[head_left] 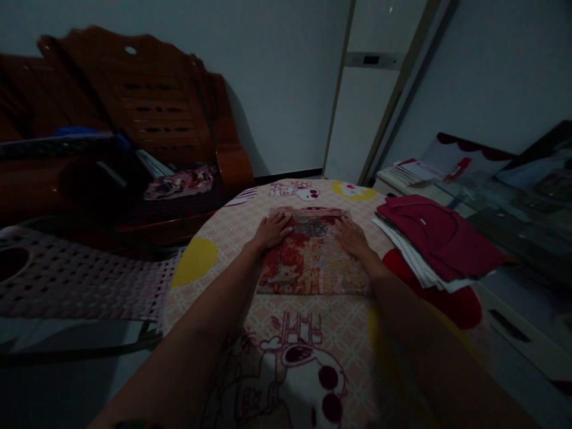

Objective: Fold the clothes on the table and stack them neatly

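Observation:
A folded shirt (313, 262) with a red, orange and tan pattern lies flat on the round table, its neckline at the far side. My left hand (272, 230) rests on the shirt's far left corner, fingers stretched out flat. On the far right corner lies my right hand (351, 236), its fingers also extended over the fabric. Both palms face down and neither hand grips the cloth. To the right sits a stack of folded clothes, with a dark red shirt (442, 235) on top and white garments (413, 262) beneath it.
A cartoon-print cloth (241, 238) covers the table. At the left stand a woven chair (89, 280) and a carved wooden sofa (147, 101) with fabric on its seat. A white cabinet (366, 113) stands behind. Papers (413, 171) lie on a side unit at the right.

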A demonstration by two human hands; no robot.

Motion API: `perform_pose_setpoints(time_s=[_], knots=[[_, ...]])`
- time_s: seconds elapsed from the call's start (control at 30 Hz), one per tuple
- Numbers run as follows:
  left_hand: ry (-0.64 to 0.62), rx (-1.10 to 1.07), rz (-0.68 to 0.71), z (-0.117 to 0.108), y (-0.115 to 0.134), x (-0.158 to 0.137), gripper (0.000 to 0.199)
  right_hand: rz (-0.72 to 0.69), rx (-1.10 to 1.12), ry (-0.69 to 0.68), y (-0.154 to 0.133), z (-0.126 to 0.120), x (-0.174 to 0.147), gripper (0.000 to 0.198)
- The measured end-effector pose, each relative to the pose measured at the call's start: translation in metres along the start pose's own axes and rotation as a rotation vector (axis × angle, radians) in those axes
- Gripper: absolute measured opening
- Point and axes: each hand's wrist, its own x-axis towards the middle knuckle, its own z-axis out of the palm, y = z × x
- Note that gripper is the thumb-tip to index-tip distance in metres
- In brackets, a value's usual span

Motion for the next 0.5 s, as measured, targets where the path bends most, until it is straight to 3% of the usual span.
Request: perform_pose_setpoints(time_s=[0.27, 0.5], knots=[[0.114, 0.014, -0.362, 0.000, -0.021, 0.000, 0.061, 0.132, 0.000, 0.026, 0.015, -0.001, -0.005, 0.056], [0.150, -0.001, -0.475, -0.010, -0.036, 0.019, 0.051, 0.329, 0.038, 0.062, 0.016, -0.021, 0.017, 0.039]])
